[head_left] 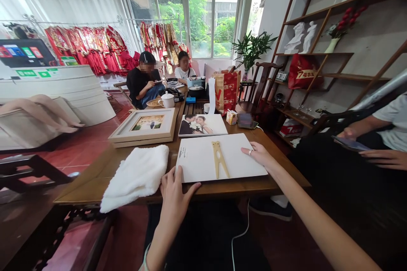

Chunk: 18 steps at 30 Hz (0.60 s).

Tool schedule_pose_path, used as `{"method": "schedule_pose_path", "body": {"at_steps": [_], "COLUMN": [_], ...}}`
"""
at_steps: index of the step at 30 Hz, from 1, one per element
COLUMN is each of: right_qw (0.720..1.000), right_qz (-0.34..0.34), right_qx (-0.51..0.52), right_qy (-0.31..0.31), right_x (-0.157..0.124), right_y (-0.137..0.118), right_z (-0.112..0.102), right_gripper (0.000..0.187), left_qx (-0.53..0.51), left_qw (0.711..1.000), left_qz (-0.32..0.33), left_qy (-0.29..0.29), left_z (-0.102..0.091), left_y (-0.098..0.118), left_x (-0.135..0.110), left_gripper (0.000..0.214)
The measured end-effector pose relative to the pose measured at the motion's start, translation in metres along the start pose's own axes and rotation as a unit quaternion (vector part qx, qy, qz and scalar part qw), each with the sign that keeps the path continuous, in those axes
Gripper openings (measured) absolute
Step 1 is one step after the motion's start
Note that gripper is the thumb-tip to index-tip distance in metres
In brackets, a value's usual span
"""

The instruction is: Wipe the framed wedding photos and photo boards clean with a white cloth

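Observation:
A flat white rectangular board (197, 163), like an album or photo panel, lies at the table's front edge with small dark print at its upper left. My left hand (176, 192) grips its near left corner, thumb along the front edge and fingers at the left side. On the right edge, my right hand (259, 154) holds the board with the thumb on top and the other fingers partly hidden; a ring shows. A pale yellow, bear-headed piece with two long legs (219, 160) rests on the board. Left of it lies a folded white towel (136, 173).
Behind are a stacked pale picture frame (143, 125), a wedding photo panel (202, 125), a white lidded cup (167, 100), a red paper bag (227, 92) and a phone (247, 121) on a cable. Two people sit beyond; another person (381, 139) at right holds a phone.

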State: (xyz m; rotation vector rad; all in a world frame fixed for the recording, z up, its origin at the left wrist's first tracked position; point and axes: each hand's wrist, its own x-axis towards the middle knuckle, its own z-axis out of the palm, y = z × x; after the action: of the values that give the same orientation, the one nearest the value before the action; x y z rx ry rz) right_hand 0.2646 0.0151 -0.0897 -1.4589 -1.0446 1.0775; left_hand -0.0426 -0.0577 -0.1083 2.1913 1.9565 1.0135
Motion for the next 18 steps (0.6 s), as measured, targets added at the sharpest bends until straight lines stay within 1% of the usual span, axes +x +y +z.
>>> {"method": "schedule_pose_path", "body": {"at_steps": [2,4,6,8,13,16,18], "right_qw": [0.997,0.982,0.948,0.915,0.86,0.836,0.824], "right_qz": [0.003,0.006,0.002,-0.004,-0.009,-0.017,-0.023], "right_qx": [-0.069,-0.191,-0.318,-0.404,-0.509,-0.546,-0.563], "right_qy": [-0.016,-0.008,0.008,0.004,-0.042,-0.062,-0.062], "right_x": [0.003,0.005,0.007,0.009,0.012,0.01,0.007], "right_y": [-0.001,-0.006,-0.012,-0.019,-0.033,-0.038,-0.039], "right_z": [-0.002,-0.004,-0.004,-0.003,0.005,0.01,0.011], "right_gripper": [0.043,0.046,0.049,0.052,0.056,0.056,0.055], "left_qx": [-0.003,-0.004,-0.001,0.001,0.02,0.038,0.048], "left_qw": [1.0,1.0,0.999,0.999,0.998,0.997,0.996], "left_qz": [0.015,0.029,0.037,0.043,0.062,0.066,0.069], "left_qy": [0.0,0.003,0.006,0.006,-0.012,-0.011,-0.009], "left_z": [0.0,0.002,0.003,0.002,-0.001,0.001,0.0], "left_y": [-0.002,-0.004,-0.005,-0.006,-0.01,-0.012,-0.01], "left_x": [0.001,0.001,0.001,0.001,0.005,0.006,0.005], "left_gripper": [0.058,0.055,0.053,0.051,0.045,0.045,0.044]}}
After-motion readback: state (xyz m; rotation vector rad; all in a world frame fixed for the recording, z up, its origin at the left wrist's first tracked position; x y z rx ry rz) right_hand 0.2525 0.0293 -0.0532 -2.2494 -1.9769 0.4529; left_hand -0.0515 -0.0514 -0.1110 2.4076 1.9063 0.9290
